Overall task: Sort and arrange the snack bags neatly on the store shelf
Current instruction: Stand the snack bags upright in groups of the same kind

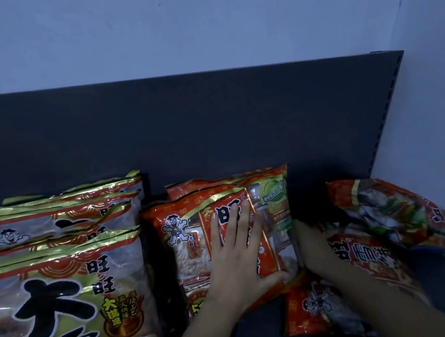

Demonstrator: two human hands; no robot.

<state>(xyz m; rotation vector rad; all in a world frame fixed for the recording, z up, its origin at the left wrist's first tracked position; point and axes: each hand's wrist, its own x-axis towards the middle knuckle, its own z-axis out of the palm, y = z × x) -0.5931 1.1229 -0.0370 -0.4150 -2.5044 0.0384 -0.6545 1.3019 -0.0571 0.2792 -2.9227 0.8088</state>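
A red snack bag (194,250) stands upright in the middle of the dark shelf (237,124), with another red bag behind it. My left hand (239,254) lies flat on its front, fingers straight and thumb under its lower right corner. My right hand (312,244) touches the bag's right edge; its fingertips are hidden in shadow behind the bag. Two more red bags lie loose to the right: one (360,263) flat under my right forearm, one (401,214) tilted against the wall. Several white-and-gold bags (62,309) stand in a row at the left.
The shelf's dark back panel ends at a perforated upright (384,116) on the right, with a pale wall (436,71) beyond it. Bare shelf floor (261,328) shows in front of the red bags.
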